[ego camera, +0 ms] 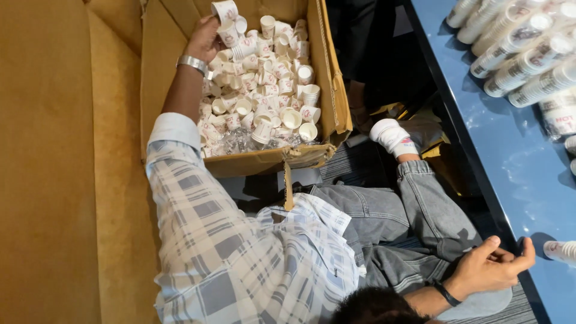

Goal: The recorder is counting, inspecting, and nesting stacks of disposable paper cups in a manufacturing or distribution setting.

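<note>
Fingers of the left hand [204, 37] curl around a short stack of small white paper cups [227, 21] with red print, gripping it at about 12 o'clock in the frame, above the far end of an open cardboard box [327, 84]. A silver wristwatch [192, 63] circles that wrist, and the sleeve of a pale checked shirt [240, 258] is rolled back below it. The box is heaped with loose cups of the same kind [264, 84], some upright, some tipped on their sides, with crumpled clear plastic wrap [240, 143] lying along the near wall.

At 4 o'clock, the right hand [489, 267] rests against the dark edge of a blue table [516, 180]. Its fingers are loosely bent and slightly spread, the thumb raised toward the tabletop, holding nothing. A black band [447, 294] sits on the wrist. Just beside that hand, at the frame's right edge, a single stack of cups [561, 251] lies on the table.

At 1 to 2 o'clock, long sleeves of stacked cups [516, 48] lie side by side on the blue surface. The person sits on the floor in grey jeans [414, 222], 1 foot in a white sock [393, 137] stretched toward 3 o'clock of the box. A tan padded wall [54, 162] fills the 9 o'clock side.
</note>
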